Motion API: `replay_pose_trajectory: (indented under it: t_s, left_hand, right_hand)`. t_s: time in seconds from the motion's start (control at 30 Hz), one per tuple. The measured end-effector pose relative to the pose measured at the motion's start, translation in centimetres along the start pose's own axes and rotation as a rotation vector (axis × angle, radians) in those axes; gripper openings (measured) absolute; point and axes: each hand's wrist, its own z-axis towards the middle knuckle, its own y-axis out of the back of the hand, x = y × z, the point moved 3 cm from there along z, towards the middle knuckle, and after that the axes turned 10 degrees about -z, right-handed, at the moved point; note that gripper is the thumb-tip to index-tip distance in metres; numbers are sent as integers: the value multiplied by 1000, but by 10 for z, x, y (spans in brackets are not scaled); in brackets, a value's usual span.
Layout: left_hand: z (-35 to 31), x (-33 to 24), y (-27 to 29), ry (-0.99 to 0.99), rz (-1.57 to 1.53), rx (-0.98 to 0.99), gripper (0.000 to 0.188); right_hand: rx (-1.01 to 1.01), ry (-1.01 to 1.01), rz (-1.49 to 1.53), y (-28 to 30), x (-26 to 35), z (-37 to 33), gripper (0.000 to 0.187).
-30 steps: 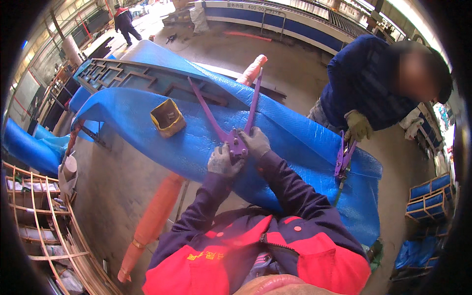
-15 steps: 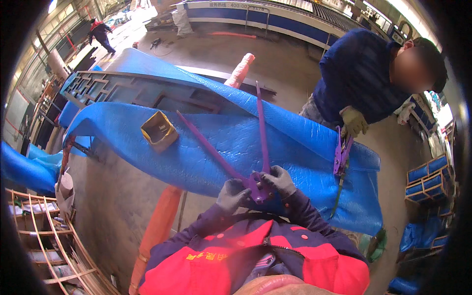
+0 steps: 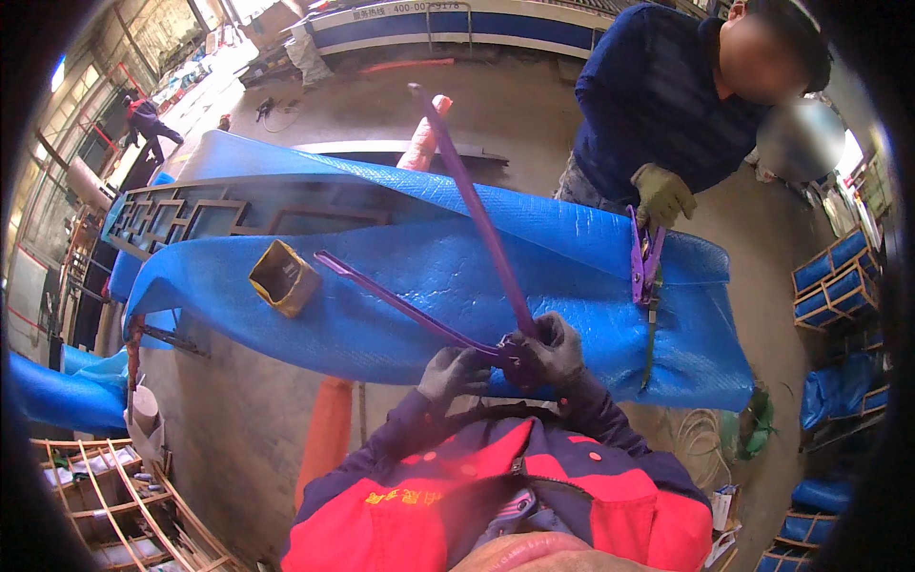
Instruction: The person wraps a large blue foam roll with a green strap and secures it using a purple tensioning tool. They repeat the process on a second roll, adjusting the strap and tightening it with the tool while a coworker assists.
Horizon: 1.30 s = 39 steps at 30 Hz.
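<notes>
Both my hands wear grey gloves at the near edge of a blue padded wrap point(image 3: 381, 329). Between them is a purple long-handled strapping crimper point(image 3: 481, 224), its two handles spread apart and pointing away from me. My right hand point(image 3: 555, 348) grips the crimper's head, whose jaws are dark and mostly hidden by the fingers. Closed at the base of the left handle is my left hand point(image 3: 455, 374). To the right, a co-worker's gloved hand point(image 3: 664, 194) rests on a purple strapping tensioner point(image 3: 646, 257). A green strap point(image 3: 651, 348) runs from it over the wrap.
A yellow-edged open box point(image 3: 285, 278) stands on the wrap, left of the crimper. Dark metal latticework point(image 3: 181, 217) shows between the wrap's folds. An orange wrapped post point(image 3: 326, 429) is below the near edge. The co-worker point(image 3: 658, 105) leans in from the far right.
The crimper has tilted in my hands; its right handle has risen and swung left, and its head has turned. My view has shifted a little. The co-worker's hand stays at the tensioner.
</notes>
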Motion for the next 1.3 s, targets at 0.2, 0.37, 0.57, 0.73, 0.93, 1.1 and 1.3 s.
replay_pose_trajectory:
  t_s: [0.2, 0.37, 0.57, 0.73, 0.93, 1.1, 1.3]
  left_hand:
    - [25, 34, -30, 163, -110, 116, 74]
    - [61, 48, -44, -183, 406, 346, 66]
    - [33, 63, -114, 281, -107, 437, 50]
    - [2, 54, -207, -271, 788, 749, 30]
    - [2, 52, -270, -194, 721, 828, 29]
    - [25, 43, -268, -277, 9, 887, 34]
    - [57, 72, -261, -229, -254, 529, 43]
  right_hand:
    - [4, 260, -234, 60, 34, -34, 24]
    - [-31, 311, -140, 112, 12, -74, 21]
    - [-248, 138, -180, 157, -30, -125, 32]
    - [-590, 107, 205, 161, -35, -135, 43]
    - [-919, 118, 224, 259, -19, -160, 26]
    - [-996, 309, 1063, 387, -73, -165, 38]
    - [-911, 319, 1026, 398, -103, -99, 53]
